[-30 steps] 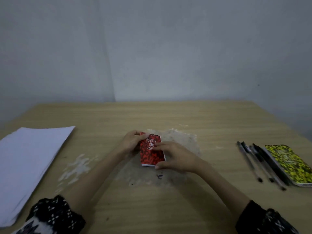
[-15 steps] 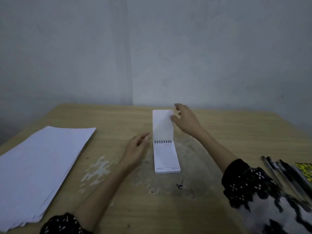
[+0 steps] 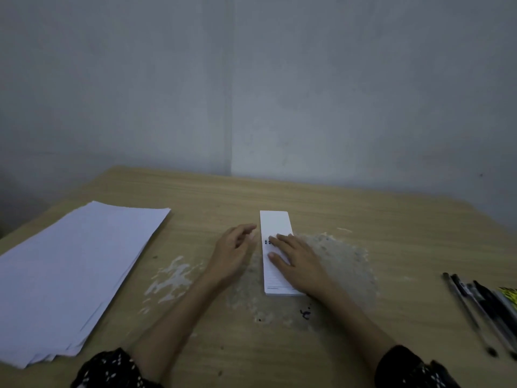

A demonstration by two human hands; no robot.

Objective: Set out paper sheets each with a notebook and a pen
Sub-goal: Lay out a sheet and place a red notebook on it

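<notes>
A small spiral notebook (image 3: pixel 274 223) lies flipped open on the middle of the wooden table (image 3: pixel 363 214), its cover folded back flat and white pages showing. My right hand (image 3: pixel 299 259) lies flat on it, with straight fingers pressing over the spiral binding. My left hand (image 3: pixel 233 249) rests on the table just left of the notebook, fingers relaxed and blurred, holding nothing. A stack of white paper sheets (image 3: pixel 72 273) lies at the left. Several black pens (image 3: pixel 481 309) lie at the right edge, beside a corner of a yellow patterned notebook (image 3: pixel 509 294).
White scuffed patches (image 3: pixel 173 278) and a dark ink mark (image 3: pixel 305 314) stain the tabletop around the notebook. A grey wall (image 3: pixel 251 93) stands behind the table's far edge.
The red-covered notebook was flipped open and its cover laid back flat. My right hand came down from the raised cover onto the binding. The camera view shifted, so things sit further right.
</notes>
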